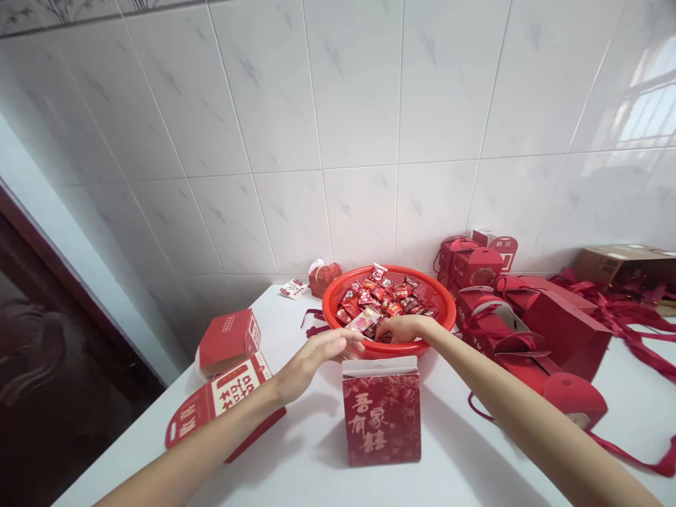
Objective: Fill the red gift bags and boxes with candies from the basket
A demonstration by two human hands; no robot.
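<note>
A red plastic basket [330,299] holds many wrapped candies [393,292]. My right hand [404,328] reaches over its near rim, fingers curled down among the candies; the fingertips are hidden, so what they grip is unclear. Palm turned inward, my left hand [317,359] has its fingers stretched out beside the basket's front left rim, with nothing seen in them. Close to that hand, a candy in a pale pink and white wrapper [364,320] lies in the basket. In front stands an upright red box [383,422] with pale lettering, its white inner flap [380,365] raised.
Two red cartons, one upper [227,341] and one lower [193,415], lie on the left. Several red gift boxes [560,324] crowd the right, with ribbons [641,341] and a cardboard box [607,264] beyond. A small red pouch [323,279] sits near the tiled wall [359,211].
</note>
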